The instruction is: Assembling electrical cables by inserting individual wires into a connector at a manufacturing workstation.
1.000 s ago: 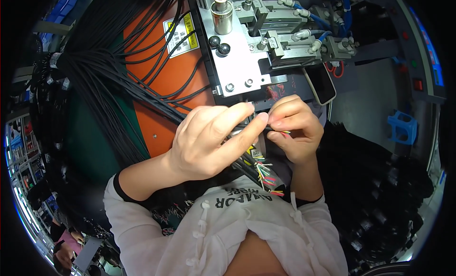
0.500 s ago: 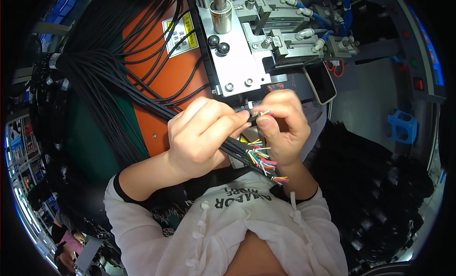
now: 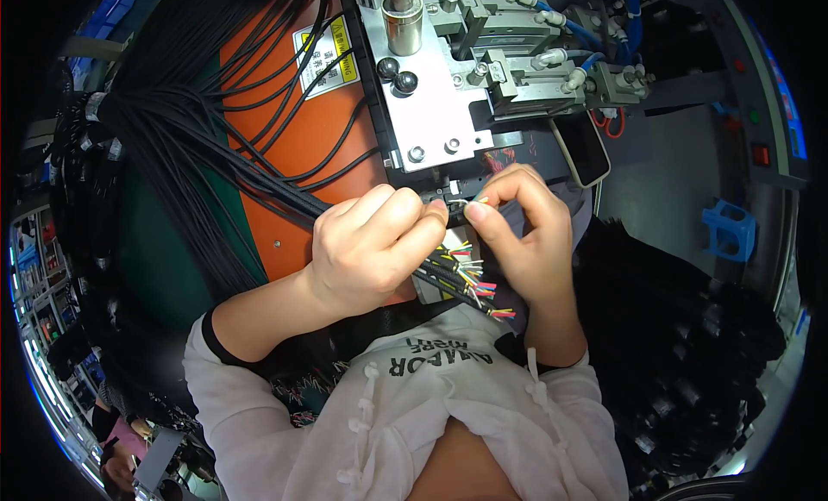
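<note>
My left hand is closed around a black cable, just below the front of a metal fixture. At that cable's end my right hand pinches thin wires, of which a pale one shows between the two hands. Below my left hand, more black cables end in a bunch of stripped wire ends in red, yellow, green and white. My fingertips hide most of the wires they grip.
Many black cables run in from the upper left across an orange surface. A phone and red-handled scissors lie right of the fixture. A blue stool stands at the far right, beyond a dark pile of cables.
My right thumb and forefinger have closed into a pinch at the cable end, and the coloured wires there are now mostly hidden. Both hands have shifted slightly right.
</note>
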A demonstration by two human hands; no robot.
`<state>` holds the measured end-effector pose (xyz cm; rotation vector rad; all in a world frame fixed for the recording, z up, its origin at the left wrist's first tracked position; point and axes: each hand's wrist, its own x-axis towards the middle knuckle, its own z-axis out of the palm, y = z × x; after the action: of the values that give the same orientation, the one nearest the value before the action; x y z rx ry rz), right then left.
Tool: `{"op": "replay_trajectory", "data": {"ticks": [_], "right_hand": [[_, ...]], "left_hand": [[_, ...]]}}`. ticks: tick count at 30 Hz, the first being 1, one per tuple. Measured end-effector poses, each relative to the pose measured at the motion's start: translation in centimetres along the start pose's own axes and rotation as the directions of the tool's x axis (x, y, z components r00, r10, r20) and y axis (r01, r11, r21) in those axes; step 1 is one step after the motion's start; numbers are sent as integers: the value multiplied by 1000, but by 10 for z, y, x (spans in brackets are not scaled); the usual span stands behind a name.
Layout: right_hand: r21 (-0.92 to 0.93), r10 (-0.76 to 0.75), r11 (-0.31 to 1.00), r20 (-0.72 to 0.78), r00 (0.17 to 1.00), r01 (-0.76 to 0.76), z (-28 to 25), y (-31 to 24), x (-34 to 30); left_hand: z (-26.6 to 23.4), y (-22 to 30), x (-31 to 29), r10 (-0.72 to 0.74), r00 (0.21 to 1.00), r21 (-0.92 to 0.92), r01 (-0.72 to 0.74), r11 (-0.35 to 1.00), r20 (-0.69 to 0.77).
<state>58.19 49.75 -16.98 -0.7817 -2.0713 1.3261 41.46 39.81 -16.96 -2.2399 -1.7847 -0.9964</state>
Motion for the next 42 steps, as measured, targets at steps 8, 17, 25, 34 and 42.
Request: {"op": "replay_trajectory", "data": {"ticks": [8, 17, 25, 34, 42], "right_hand": [[190, 107, 976, -6, 994, -104, 0, 25, 1], [-286, -88, 956, -60, 994, 67, 15, 25, 1], [-71, -62, 996, -204, 977, 48, 30, 47, 1], [373, 259, 906, -121, 958, -198, 34, 48, -1], [181, -2, 983, -110, 994, 22, 18, 40, 0]], "left_hand": [[0, 9, 2, -12, 991, 40, 6, 999, 136], [2, 20, 3, -126, 966, 203, 80, 976, 226], [4, 14, 2, -110, 973, 162, 77, 984, 203], [8, 3, 4, -55, 992, 126, 40, 991, 113], [-7, 15, -1, -211, 947, 298, 134, 945, 244]]}}
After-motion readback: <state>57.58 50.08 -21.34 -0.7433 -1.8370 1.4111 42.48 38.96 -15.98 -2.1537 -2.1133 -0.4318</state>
